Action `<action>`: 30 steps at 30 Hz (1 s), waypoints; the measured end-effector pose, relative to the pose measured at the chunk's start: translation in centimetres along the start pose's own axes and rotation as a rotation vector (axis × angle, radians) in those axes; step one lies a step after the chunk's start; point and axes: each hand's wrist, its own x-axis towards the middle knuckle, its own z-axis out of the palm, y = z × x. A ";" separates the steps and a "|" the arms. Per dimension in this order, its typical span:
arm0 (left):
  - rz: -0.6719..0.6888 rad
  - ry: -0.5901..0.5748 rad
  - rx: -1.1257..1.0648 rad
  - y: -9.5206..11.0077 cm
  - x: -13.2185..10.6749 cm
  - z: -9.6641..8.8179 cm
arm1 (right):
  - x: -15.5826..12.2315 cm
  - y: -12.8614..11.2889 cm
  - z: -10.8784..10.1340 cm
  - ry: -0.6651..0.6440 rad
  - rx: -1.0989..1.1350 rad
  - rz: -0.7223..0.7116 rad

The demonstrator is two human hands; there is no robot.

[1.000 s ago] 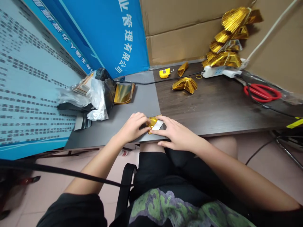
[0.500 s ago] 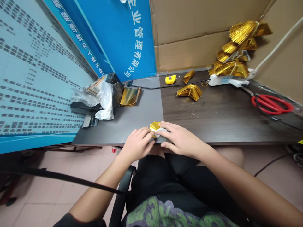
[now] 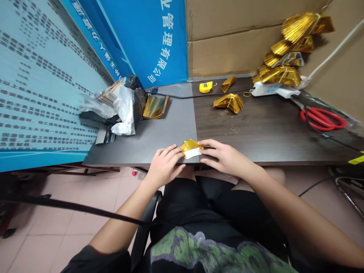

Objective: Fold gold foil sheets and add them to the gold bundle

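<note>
A small folded piece of gold foil paper [image 3: 191,148] with a white strip showing on its near side lies at the front edge of the desk. My left hand [image 3: 166,165] presses against its left end with the fingertips. My right hand [image 3: 224,157] lies flat on the dark wood, its fingertips holding the right end. Both hands hold the piece down between them, and no part of it is lifted.
Pleated gold foil fans [image 3: 281,57] are heaped at the back right, beside a power strip [image 3: 270,89]. Red scissors [image 3: 322,119], a yellow tape measure [image 3: 206,87] and a gold folded piece [image 3: 229,102] lie on the desk. Plastic bags [image 3: 125,110] and gold sheets [image 3: 156,107] stand left.
My fingers have drawn back to the ends of the foil piece, so more of its gold top and white strip shows. The view has shifted slightly.
</note>
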 end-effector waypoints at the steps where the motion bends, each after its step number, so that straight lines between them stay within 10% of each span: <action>1: -0.006 -0.001 -0.013 0.0 -0.1 0.1 | 0.0 0.1 -0.2 -0.008 -0.006 -0.016; 22: -0.006 0.140 -0.214 0.2 -0.6 1.0 | -1.3 -0.5 0.5 0.173 -0.019 -0.231; 30: -0.062 0.129 -0.293 0.4 -0.1 0.7 | -1.4 -1.2 0.7 0.205 0.042 -0.101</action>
